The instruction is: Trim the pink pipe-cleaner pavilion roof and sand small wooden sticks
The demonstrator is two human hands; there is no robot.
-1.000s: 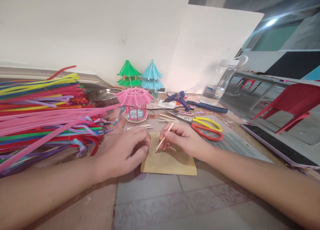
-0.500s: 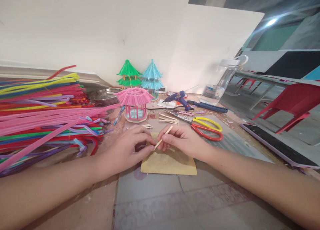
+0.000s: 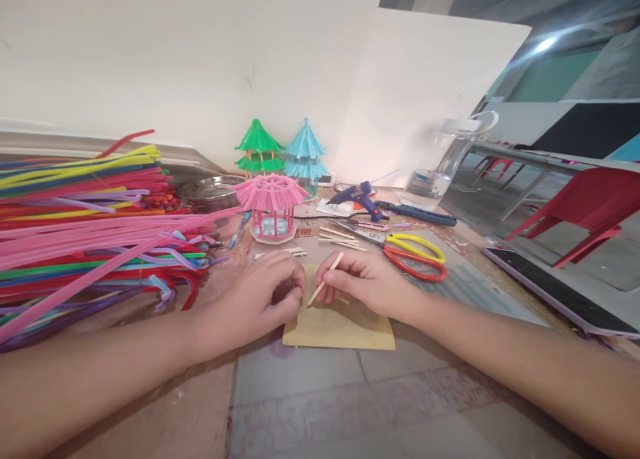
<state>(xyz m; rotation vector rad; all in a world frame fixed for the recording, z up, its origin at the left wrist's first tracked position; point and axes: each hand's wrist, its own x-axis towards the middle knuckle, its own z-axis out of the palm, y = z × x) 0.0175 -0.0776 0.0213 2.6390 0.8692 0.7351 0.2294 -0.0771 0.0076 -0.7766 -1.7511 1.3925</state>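
My right hand (image 3: pixel 357 282) pinches a short thin wooden stick (image 3: pixel 326 279) between thumb and fingers, its lower end slanting down to the left. Just left of that end, my left hand (image 3: pixel 273 289) is curled, thumb against the fingertips, with nothing visible in it and apart from the stick. Beneath both hands lies a yellowish sheet (image 3: pixel 340 329), partly covered by them. Behind the hands are several more wooden sticks (image 3: pixel 343 239) in small groups. A pink pavilion model (image 3: pixel 273 206) with a hexagonal base stands beyond my left hand.
Bundles of coloured pipe cleaners (image 3: pixel 100 246) fill the left side. At the back are green (image 3: pixel 257 146) and blue (image 3: pixel 306 149) pavilion models, a glue gun (image 3: pixel 360 198) and a water bottle (image 3: pixel 433 169). Scissors (image 3: pixel 415 256) and a phone (image 3: pixel 555 289) lie to the right.
My left hand has drawn back slightly to the left, off the stick's lower end, and its fingers have curled in. My right hand still holds the stick.
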